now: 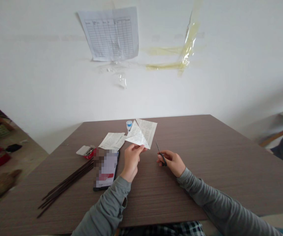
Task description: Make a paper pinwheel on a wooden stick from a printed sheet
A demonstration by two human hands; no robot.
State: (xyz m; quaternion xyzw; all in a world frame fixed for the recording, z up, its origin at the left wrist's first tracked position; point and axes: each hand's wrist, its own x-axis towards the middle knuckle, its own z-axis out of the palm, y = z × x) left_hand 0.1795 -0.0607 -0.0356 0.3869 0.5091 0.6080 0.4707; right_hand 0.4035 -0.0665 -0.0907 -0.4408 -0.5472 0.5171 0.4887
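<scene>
My left hand (132, 159) pinches the lower corner of a folded sheet of printed paper (142, 133) and holds it up above the brown table (205, 170). The sheet is folded into a triangle with a flap behind. My right hand (172, 162) rests on the table just right of it and grips a small pair of scissors (159, 150), blades closed and pointing away toward the paper. Both arms wear grey sleeves.
A phone (106, 169) lies left of my left hand, beside a bundle of thin dark sticks (66, 186). Behind them are a small open box (86, 151), another printed sheet (112, 141) and a small blue-capped bottle (129, 125). A chart (110, 33) hangs on the wall.
</scene>
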